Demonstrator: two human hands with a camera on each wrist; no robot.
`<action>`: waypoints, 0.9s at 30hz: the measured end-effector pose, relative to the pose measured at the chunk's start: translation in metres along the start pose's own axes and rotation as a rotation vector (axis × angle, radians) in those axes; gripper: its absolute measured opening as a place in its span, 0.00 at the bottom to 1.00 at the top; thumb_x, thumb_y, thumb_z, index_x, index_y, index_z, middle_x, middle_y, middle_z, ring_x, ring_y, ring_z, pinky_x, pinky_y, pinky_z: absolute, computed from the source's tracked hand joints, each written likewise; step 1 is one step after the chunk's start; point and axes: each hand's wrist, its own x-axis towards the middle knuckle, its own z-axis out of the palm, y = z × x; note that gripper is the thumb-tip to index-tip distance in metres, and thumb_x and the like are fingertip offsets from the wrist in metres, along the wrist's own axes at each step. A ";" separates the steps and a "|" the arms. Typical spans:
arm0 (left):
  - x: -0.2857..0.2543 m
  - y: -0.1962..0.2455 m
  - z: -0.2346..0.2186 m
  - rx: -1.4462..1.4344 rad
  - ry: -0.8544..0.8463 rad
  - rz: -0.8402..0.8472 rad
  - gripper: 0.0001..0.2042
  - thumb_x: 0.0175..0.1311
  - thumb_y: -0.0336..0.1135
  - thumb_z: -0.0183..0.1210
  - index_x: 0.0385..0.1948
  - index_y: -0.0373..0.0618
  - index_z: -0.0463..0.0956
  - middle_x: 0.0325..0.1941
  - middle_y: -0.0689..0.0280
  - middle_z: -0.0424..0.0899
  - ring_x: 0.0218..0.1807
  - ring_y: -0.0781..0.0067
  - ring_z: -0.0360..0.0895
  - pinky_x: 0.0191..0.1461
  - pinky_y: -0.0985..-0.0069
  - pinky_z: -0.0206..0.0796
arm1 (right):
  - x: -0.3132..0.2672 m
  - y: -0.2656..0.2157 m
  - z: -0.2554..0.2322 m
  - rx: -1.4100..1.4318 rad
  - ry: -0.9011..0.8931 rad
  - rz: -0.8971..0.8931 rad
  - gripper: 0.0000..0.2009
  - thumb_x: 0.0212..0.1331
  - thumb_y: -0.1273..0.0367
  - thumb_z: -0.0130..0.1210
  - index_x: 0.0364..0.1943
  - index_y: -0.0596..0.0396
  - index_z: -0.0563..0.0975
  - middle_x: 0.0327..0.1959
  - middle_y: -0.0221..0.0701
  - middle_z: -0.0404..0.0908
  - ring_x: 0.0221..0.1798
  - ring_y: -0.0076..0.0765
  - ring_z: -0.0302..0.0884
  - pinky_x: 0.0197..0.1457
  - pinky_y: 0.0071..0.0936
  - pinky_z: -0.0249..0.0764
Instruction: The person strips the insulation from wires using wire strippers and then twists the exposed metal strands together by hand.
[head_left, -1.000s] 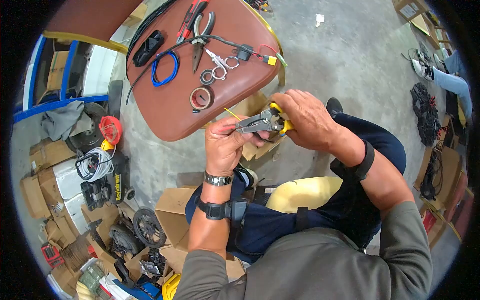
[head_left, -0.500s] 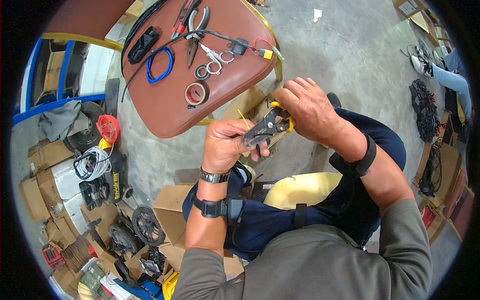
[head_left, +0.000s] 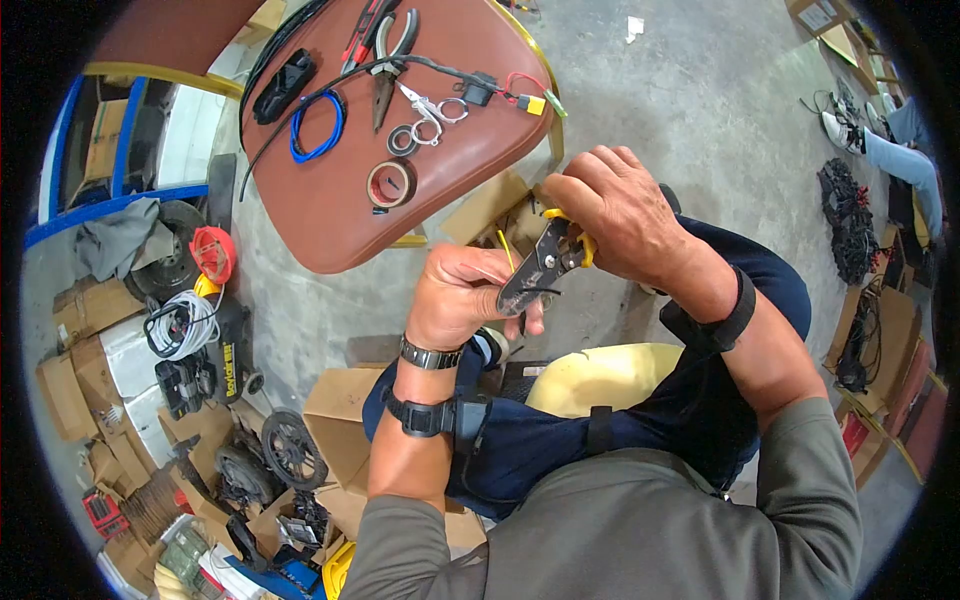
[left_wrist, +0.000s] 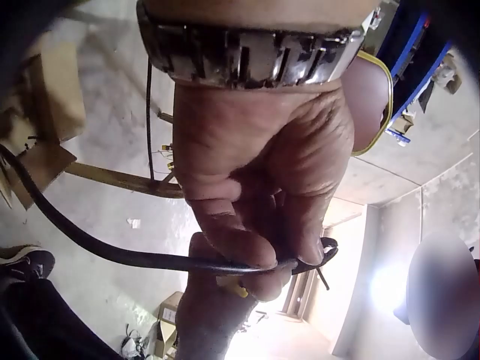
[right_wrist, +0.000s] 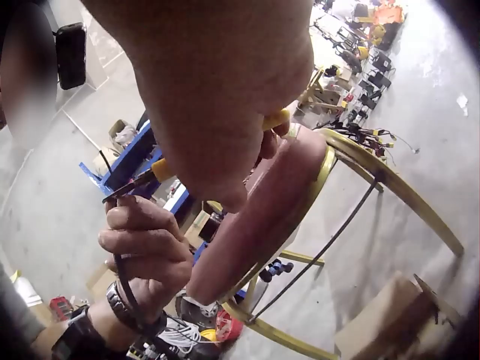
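My left hand (head_left: 462,290) pinches a black cable (left_wrist: 150,259) between thumb and fingers; a thin yellow wire (head_left: 505,246) sticks up beside it in the head view. Curled round the yellow handles (head_left: 585,246) of a wire stripper is my right hand (head_left: 625,215). The tool's dark flat jaws lie across the left fingertips, with a short black wire (head_left: 543,290) at them. In the right wrist view the tool's dark head (right_wrist: 124,189) touches the left fingertips. Whether the jaws are closed on a wire, I cannot tell.
A brown chair seat (head_left: 330,220) ahead holds pliers (head_left: 383,95), scissors (head_left: 425,118), tape (head_left: 390,184), a blue wire coil (head_left: 318,128) and black cable. Boxes and wheels lie at the left; an open carton (head_left: 335,425) stands by the left forearm.
The stripper has swung from nearly level to a steeper slant, its jaws lower and a little to the right. The yellow wire has shifted right, and the red wire tip no longer shows clearly.
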 end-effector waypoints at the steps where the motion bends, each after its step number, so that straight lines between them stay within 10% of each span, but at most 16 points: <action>1: 0.000 0.000 0.001 -0.020 -0.003 -0.002 0.09 0.57 0.27 0.69 0.34 0.30 0.82 0.31 0.51 0.84 0.30 0.55 0.86 0.22 0.75 0.76 | 0.000 0.000 -0.001 -0.004 0.016 -0.013 0.12 0.52 0.69 0.59 0.41 0.48 0.74 0.34 0.29 0.72 0.42 0.40 0.73 0.45 0.37 0.67; 27: 0.002 -0.002 0.006 -0.041 -0.035 -0.059 0.09 0.58 0.28 0.69 0.33 0.30 0.82 0.32 0.51 0.85 0.29 0.58 0.86 0.24 0.75 0.76 | 0.002 0.006 0.002 0.073 -0.047 0.002 0.13 0.47 0.69 0.64 0.36 0.49 0.74 0.35 0.31 0.72 0.43 0.42 0.72 0.47 0.38 0.68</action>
